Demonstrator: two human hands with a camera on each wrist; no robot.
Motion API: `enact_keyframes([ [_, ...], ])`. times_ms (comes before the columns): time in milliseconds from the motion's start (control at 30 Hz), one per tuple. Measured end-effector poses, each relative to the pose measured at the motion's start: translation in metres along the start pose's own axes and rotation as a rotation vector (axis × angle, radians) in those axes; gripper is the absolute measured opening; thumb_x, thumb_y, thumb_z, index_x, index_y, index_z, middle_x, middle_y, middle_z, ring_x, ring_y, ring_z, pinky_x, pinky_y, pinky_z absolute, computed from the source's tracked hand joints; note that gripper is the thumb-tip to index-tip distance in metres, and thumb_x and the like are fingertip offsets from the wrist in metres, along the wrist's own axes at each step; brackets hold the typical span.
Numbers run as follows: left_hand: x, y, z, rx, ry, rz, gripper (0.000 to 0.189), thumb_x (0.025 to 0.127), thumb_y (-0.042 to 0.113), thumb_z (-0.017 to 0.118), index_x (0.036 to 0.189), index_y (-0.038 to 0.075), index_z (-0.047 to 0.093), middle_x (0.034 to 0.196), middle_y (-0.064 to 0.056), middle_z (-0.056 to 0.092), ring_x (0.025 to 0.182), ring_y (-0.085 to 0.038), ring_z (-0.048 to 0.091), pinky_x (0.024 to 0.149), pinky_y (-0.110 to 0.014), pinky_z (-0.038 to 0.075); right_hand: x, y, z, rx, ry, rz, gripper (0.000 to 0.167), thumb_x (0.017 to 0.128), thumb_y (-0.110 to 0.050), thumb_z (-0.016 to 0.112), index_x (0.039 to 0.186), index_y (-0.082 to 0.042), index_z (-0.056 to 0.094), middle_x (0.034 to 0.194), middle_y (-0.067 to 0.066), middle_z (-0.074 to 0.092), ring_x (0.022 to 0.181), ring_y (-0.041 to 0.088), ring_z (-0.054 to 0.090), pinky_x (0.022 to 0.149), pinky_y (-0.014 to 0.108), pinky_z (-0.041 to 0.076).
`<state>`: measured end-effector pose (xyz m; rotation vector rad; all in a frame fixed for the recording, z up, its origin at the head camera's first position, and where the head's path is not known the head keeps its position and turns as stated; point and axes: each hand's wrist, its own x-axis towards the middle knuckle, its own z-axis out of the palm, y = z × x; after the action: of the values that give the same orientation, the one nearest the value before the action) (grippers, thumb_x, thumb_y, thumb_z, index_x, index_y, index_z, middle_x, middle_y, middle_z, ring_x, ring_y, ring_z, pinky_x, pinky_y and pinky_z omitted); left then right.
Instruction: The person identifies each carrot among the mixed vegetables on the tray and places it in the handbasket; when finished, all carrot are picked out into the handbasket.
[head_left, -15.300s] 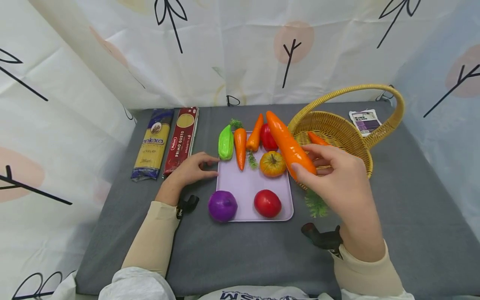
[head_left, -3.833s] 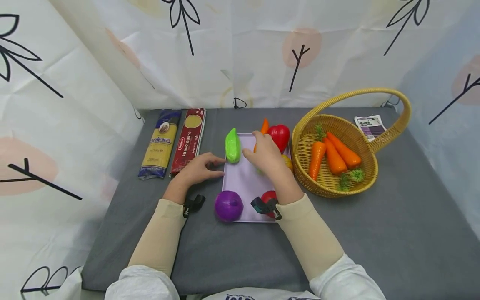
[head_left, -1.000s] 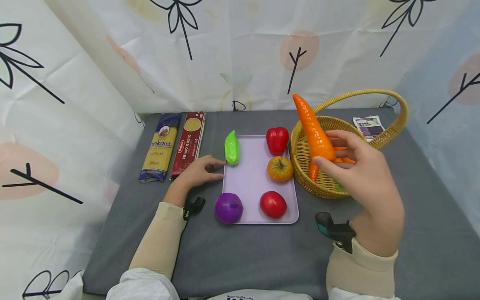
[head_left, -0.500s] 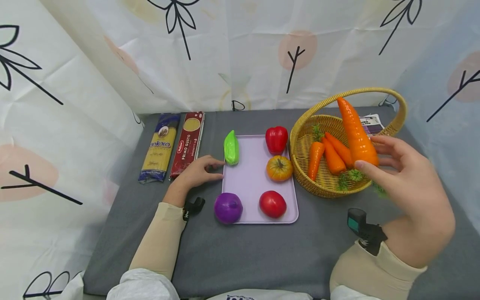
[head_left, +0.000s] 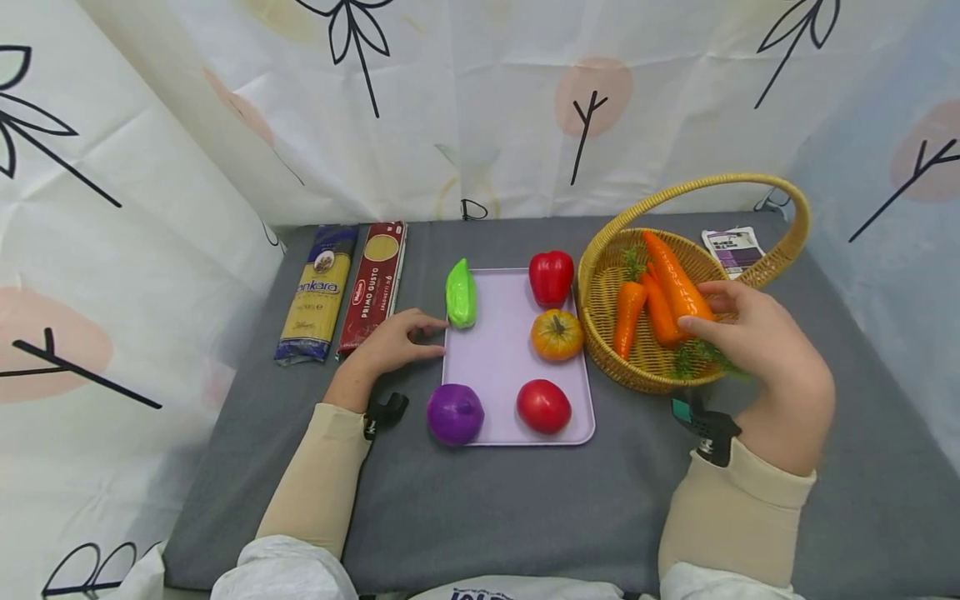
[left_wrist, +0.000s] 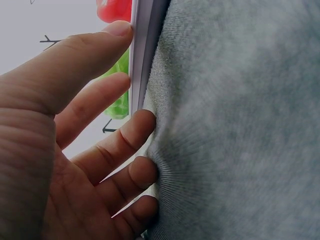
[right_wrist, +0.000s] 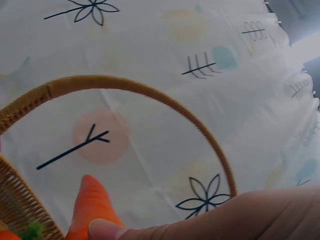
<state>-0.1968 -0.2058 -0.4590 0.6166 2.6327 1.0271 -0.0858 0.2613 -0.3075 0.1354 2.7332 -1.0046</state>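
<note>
My right hand (head_left: 765, 333) pinches the thick end of an orange carrot (head_left: 677, 279) over the wicker basket (head_left: 648, 382), its tip pointing away from me. In the right wrist view my thumb lies against that carrot (right_wrist: 92, 202). Several other carrots (head_left: 630, 312) lie in the basket, one largely covered by the held one. My left hand (head_left: 393, 340) rests at the left edge of the lilac tray (head_left: 498, 350), fingers relaxed. Its thumb and index fingertips touch the tray's side (left_wrist: 140, 60) in the left wrist view; the other fingertips rest on the grey cloth.
On or against the tray are a green pepper-like vegetable (head_left: 461, 293), a red bell pepper (head_left: 551, 279), a small orange pumpkin (head_left: 557, 335), a tomato (head_left: 543, 407) and a purple round vegetable (head_left: 455, 414). Two spaghetti packs (head_left: 318, 292) lie left. Behind the basket lies a printed packet (head_left: 733, 250).
Carrots once on the tray now lie in the basket. In the last second the right hand carries another carrot rightward, then back left and down into the basket. The left hand stays put.
</note>
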Motion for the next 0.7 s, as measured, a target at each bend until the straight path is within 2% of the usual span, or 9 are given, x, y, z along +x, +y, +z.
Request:
enact_keyframes([
  [67, 0.0, 0.0, 0.0, 0.001, 0.0, -0.002, 0.047, 0.088, 0.033, 0.083, 0.132, 0.019, 0.072, 0.111, -0.004, 0.062, 0.099, -0.023, 0.055, 0.086, -0.041, 0.047, 0.012, -0.002, 0.006, -0.005, -0.033, 0.0, 0.08, 0.103, -0.041, 0.061, 0.155, 0.009, 0.028, 0.144, 0.034, 0.046, 0.125, 0.046, 0.049, 0.1, 0.061, 0.041],
  [233, 0.0, 0.001, 0.0, -0.003, -0.002, -0.004, 0.048, 0.088, 0.034, 0.083, 0.132, 0.019, 0.071, 0.111, -0.004, 0.062, 0.1, -0.024, 0.055, 0.086, -0.042, 0.047, 0.037, -0.01, 0.026, -0.08, -0.085, 0.001, 0.073, 0.103, -0.038, 0.06, 0.151, 0.011, 0.034, 0.137, 0.033, 0.051, 0.115, 0.044, 0.051, 0.099, 0.058, 0.041],
  [400, -0.001, 0.002, -0.001, -0.007, -0.001, -0.008, 0.048, 0.088, 0.034, 0.083, 0.132, 0.019, 0.072, 0.111, -0.004, 0.062, 0.099, -0.024, 0.055, 0.086, -0.042, 0.047, 0.054, -0.022, 0.049, -0.162, -0.115, 0.013, 0.069, 0.102, -0.036, 0.06, 0.146, 0.013, 0.04, 0.134, 0.034, 0.051, 0.111, 0.045, 0.05, 0.101, 0.06, 0.04],
  [533, 0.0, 0.002, -0.001, -0.006, -0.003, -0.009, 0.048, 0.088, 0.034, 0.083, 0.132, 0.019, 0.072, 0.11, -0.003, 0.062, 0.098, -0.023, 0.055, 0.084, -0.041, 0.047, 0.062, -0.027, 0.064, -0.178, -0.119, 0.034, 0.068, 0.1, -0.037, 0.062, 0.141, 0.015, 0.046, 0.127, 0.032, 0.054, 0.107, 0.045, 0.052, 0.102, 0.061, 0.041],
  [700, 0.0, 0.002, -0.001, -0.006, -0.008, -0.01, 0.049, 0.088, 0.035, 0.083, 0.133, 0.019, 0.071, 0.11, -0.003, 0.062, 0.098, -0.023, 0.055, 0.085, -0.041, 0.047, 0.069, -0.029, 0.074, -0.215, -0.082, 0.028, 0.062, 0.097, -0.036, 0.066, 0.131, 0.014, 0.055, 0.119, 0.029, 0.059, 0.102, 0.044, 0.055, 0.101, 0.059, 0.043],
])
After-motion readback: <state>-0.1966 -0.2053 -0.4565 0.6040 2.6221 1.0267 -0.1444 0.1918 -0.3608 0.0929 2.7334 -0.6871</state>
